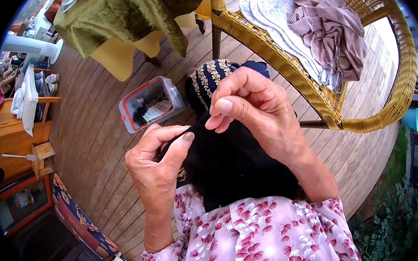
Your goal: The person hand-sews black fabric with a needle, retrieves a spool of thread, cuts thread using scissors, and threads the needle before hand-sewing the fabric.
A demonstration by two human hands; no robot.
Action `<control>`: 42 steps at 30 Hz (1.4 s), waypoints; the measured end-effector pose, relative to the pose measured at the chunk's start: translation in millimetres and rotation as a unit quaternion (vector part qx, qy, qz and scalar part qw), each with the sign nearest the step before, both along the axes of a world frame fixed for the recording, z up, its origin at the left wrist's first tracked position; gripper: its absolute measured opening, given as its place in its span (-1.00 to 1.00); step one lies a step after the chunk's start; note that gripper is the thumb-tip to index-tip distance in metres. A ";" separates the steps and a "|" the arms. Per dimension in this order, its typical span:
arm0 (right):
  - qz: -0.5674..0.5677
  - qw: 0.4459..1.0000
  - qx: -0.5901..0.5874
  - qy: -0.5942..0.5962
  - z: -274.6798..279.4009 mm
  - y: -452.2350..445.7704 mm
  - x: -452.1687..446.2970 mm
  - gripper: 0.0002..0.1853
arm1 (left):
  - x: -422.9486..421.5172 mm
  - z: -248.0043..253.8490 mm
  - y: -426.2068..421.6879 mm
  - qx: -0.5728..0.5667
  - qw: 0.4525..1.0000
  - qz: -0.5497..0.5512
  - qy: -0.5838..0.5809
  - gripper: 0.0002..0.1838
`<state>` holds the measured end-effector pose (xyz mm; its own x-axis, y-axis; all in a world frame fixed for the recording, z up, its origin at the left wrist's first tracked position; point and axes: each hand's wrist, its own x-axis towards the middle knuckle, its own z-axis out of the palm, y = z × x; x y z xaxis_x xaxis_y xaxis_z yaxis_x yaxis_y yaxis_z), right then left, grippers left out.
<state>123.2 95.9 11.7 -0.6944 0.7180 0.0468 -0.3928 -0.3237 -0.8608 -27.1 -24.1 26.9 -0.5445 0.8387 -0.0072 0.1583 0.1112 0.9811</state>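
Observation:
Black fabric (241, 162) lies spread over my lap, its upper edge raised toward both hands. Between thumb and index finger, my left hand (158, 154) pinches that edge. My right hand (251, 107) is just above and to the right of it, thumb and index fingertips pressed together and the other fingers curled. Whatever sits in that right pinch is too small to make out. A dark skirt or trousers with cream patterned bands (210, 84) shows on my knees beyond the fabric.
A grey bin with an orange rim (124, 107) stands on the plank floor (87, 140), dark scraps inside. To the right is a wicker chair (282, 61) holding striped cloth (326, 23) and scissors (336, 71). A table with a green velvet cloth (126, 16) is ahead.

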 end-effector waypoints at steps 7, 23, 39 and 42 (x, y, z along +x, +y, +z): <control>-0.055 0.954 0.254 -0.151 -8.7 -19.8 4.5 -0.92 | -0.8 -0.4 -2.3 -0.006 1.000 0.003 -0.015 -0.89; -0.056 0.937 0.290 -0.185 -7.1 -22.7 2.9 -0.81 | 0.9 0.1 -2.1 -0.016 1.000 0.002 -0.021 -0.88; -0.047 0.931 0.294 -0.211 -7.2 -23.4 2.8 -0.82 | 1.2 -0.3 -3.1 -0.019 0.999 0.001 0.034 -0.87; -0.049 0.934 0.287 -0.207 -7.3 -24.2 2.5 -0.83 | 5.8 0.9 -4.5 -0.012 0.988 0.018 0.154 -0.84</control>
<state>125.8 71.7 4.4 -0.6709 0.7180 0.1855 0.0085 0.2576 -0.9662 -21.2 -28.6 27.8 -0.5542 0.8198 0.1444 0.4443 0.1446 0.8841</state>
